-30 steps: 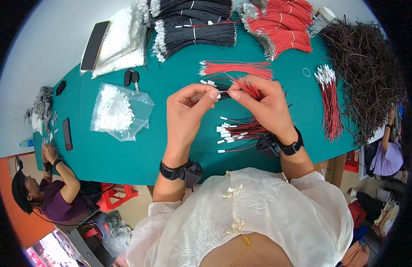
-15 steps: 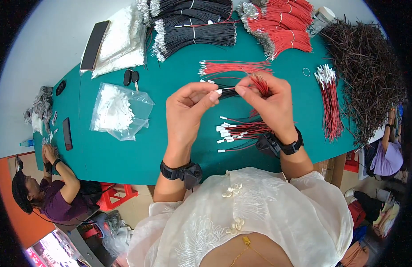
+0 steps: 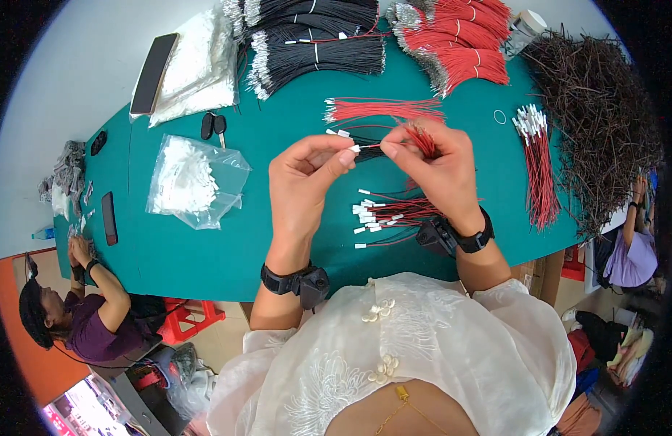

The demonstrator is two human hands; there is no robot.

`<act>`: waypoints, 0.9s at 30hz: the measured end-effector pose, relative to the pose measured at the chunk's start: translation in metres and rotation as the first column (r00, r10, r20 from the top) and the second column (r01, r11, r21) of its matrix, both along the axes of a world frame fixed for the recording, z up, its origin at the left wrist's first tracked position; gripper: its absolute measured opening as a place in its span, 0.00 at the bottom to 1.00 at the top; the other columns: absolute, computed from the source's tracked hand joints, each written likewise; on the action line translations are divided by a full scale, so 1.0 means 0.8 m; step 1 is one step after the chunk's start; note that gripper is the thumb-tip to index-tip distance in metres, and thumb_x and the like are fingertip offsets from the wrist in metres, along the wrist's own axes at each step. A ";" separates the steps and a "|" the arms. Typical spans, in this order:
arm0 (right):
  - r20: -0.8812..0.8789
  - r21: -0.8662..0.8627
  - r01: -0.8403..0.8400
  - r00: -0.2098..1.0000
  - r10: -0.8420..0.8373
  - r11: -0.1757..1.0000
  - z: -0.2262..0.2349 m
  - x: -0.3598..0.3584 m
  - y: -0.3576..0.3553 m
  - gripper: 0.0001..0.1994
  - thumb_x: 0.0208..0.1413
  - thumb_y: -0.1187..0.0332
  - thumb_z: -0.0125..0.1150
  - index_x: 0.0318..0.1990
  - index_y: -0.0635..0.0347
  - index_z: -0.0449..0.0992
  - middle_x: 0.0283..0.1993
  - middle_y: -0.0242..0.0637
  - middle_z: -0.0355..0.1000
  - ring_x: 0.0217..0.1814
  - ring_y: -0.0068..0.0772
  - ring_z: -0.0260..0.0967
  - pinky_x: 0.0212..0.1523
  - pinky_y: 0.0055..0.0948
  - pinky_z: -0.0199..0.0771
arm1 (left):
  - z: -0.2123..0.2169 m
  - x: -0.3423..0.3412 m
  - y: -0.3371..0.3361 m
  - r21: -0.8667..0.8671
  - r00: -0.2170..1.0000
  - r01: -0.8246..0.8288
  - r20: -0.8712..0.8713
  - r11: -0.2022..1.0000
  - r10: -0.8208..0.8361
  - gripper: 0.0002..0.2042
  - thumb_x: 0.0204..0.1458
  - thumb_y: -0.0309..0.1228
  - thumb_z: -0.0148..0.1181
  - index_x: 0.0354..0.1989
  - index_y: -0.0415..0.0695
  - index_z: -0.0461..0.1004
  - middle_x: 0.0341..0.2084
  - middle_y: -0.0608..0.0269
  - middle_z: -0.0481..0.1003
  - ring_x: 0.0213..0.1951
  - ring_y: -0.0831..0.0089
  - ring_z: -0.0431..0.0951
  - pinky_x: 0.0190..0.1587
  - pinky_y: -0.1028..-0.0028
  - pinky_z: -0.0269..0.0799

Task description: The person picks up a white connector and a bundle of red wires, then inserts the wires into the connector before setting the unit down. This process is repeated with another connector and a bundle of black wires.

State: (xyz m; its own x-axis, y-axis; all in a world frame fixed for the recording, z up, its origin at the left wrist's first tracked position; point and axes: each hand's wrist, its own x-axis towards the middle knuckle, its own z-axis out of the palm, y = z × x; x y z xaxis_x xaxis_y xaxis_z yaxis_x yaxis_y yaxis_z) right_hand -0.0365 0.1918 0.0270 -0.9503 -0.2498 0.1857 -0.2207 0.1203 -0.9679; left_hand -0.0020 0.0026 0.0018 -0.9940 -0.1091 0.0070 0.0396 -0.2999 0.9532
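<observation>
Left hand [image 3: 300, 176] pinches a tiny white connector housing [image 3: 355, 148] between thumb and index fingertips, other fingers loosely curled. Right hand [image 3: 446, 161] is closed round a bunch of red wires [image 3: 423, 140], thumb and finger pinching a single red wire [image 3: 373, 146] that reaches to the housing. Both held above the green table [image 3: 205, 263]; white-tipped red-and-black wires [image 3: 394, 212] lie nearer the body. Housing looks very light, stiff, probably slick, easy to drop: grip by its sides, wire end clear. Wire likely light, springy, bends easily; hold close behind its tip. Seating too small to tell.
</observation>
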 end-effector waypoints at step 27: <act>-0.025 0.061 -0.020 0.999 0.022 0.998 -0.008 0.001 -0.008 0.02 0.54 0.77 0.65 0.31 0.66 0.78 0.18 0.18 0.59 0.20 0.08 0.49 0.20 0.18 0.44 | -0.002 0.008 0.008 -0.079 1.000 -0.020 0.021 0.997 0.022 0.07 0.50 0.19 0.66 0.38 0.34 0.79 0.31 0.60 0.81 0.33 0.77 0.79 0.39 0.79 0.76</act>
